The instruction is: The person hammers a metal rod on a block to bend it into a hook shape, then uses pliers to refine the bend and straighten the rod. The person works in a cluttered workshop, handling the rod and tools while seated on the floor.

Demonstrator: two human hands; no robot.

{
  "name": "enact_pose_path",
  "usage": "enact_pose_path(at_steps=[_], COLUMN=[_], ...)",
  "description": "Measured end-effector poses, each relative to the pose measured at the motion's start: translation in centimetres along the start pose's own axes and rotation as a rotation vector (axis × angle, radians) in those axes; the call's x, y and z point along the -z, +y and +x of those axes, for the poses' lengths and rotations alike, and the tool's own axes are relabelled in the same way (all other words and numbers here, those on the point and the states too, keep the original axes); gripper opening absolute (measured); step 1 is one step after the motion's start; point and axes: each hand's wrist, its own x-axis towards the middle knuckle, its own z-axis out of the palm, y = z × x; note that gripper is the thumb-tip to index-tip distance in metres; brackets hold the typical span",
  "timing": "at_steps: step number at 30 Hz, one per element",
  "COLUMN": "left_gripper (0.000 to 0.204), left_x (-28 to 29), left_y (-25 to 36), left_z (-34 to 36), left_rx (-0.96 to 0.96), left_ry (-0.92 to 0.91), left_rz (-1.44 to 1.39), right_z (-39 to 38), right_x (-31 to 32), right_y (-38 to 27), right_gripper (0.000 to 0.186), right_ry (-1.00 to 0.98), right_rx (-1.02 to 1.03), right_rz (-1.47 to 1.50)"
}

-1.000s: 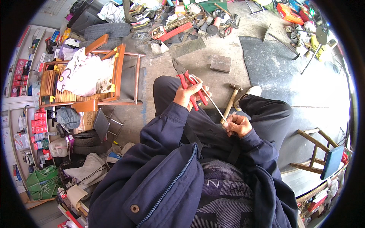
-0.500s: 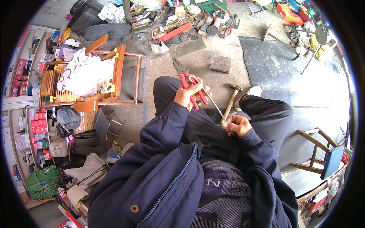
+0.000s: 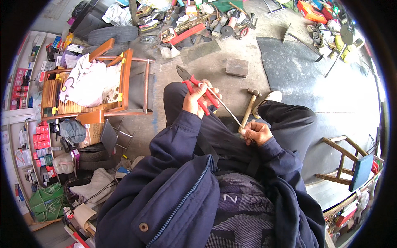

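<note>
My left hand (image 3: 194,100) is closed around red-handled pliers (image 3: 186,76), jaws pointing up and left, and the upper part of a thin metal rod (image 3: 225,108). The rod runs diagonally down to my right hand (image 3: 256,133), whose thumb and fingers pinch its lower end. A hammer with a pale handle (image 3: 249,107) lies just beyond my right hand, beside a light shoe (image 3: 273,98); the handle's end is partly hidden by that hand. Both my hands are above my legs in dark trousers.
Ahead are a metal block (image 3: 236,68), heaped tools (image 3: 227,31) and a dark mat (image 3: 297,70). A wooden chair with a pink cloth (image 3: 80,80), tyres (image 3: 111,35) and stocked shelves (image 3: 41,134) stand left. A blue-seated stool (image 3: 361,171) is at right.
My left hand, the pliers and the rod's upper end have moved slightly up and left. My right hand has shifted a little left. The surroundings have also shifted slightly in view.
</note>
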Motion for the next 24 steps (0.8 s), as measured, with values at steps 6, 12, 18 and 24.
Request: enact_pose_path(at_steps=[6,12,18,24], left_gripper=[0.024,0.024,0.021,0.022], left_x=[0.3,0.2,0.4,1.2], left_y=[-0.1,0.0,-0.2,-0.5], left_z=[0.1,-0.2,0.0,0.0], left_rx=[0.012,0.008,-0.015,0.014], left_ry=[-0.046,-0.042,-0.025,0.155], left_rz=[-0.054,-0.049,-0.079,0.049], right_z=[0.0,0.0,-0.1,0.0], right_x=[0.3,0.3,0.6,1.4], right_y=[-0.1,0.1,0.1,0.6], right_gripper=[0.018,0.017,0.018,0.019], right_ry=[0.039,0.050,0.107,0.114], right_rx=[-0.008,0.049,0.021,0.051], right_rz=[0.001,0.005,0.023,0.021])
